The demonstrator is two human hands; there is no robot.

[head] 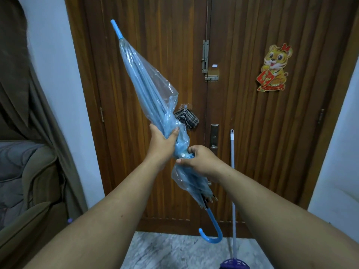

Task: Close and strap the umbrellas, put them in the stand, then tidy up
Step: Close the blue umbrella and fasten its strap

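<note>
Clear blue plastic umbrella (149, 90) folded, held slantwise in air before wooden door (242, 133), tip up-left, hooked handle (212, 234) low above floor. Our left hand (162, 141) clamped round canopy middle; right hand (198, 159) pinching strap (183, 155) just below. Broom (233, 200) leans at door, right.
</note>
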